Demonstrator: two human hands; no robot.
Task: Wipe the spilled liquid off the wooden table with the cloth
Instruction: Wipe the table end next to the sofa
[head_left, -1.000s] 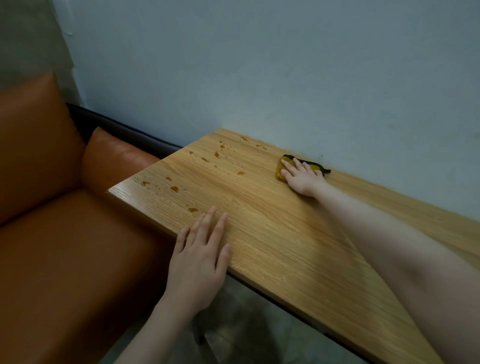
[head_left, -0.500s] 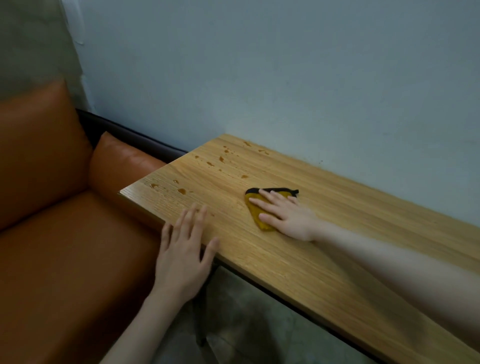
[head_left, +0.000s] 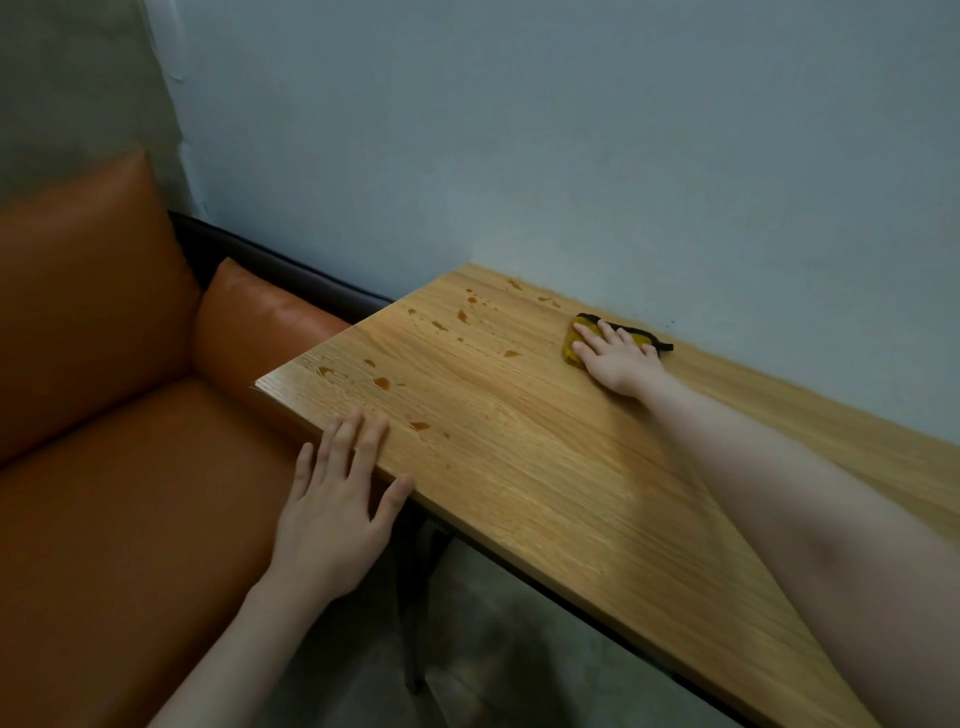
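A yellow cloth with a dark edge (head_left: 577, 340) lies on the wooden table (head_left: 545, 457) close to the wall. My right hand (head_left: 621, 358) presses flat on top of it, fingers spread, and hides most of it. Several amber drops of spilled liquid (head_left: 382, 383) dot the table's left end, some near the far corner and some by the near edge. My left hand (head_left: 337, 499) rests open on the table's near edge, fingertips on the wood just left of one drop (head_left: 418, 426).
An orange leather sofa (head_left: 130, 467) with a cushion (head_left: 260, 317) stands against the table's left end. A pale blue wall (head_left: 571, 156) runs along the table's far side. A dark table leg (head_left: 410, 597) and grey floor show below the near edge.
My right hand has pushed the cloth from the middle of the table back to the far side by the wall. My left hand has stayed at the near edge.
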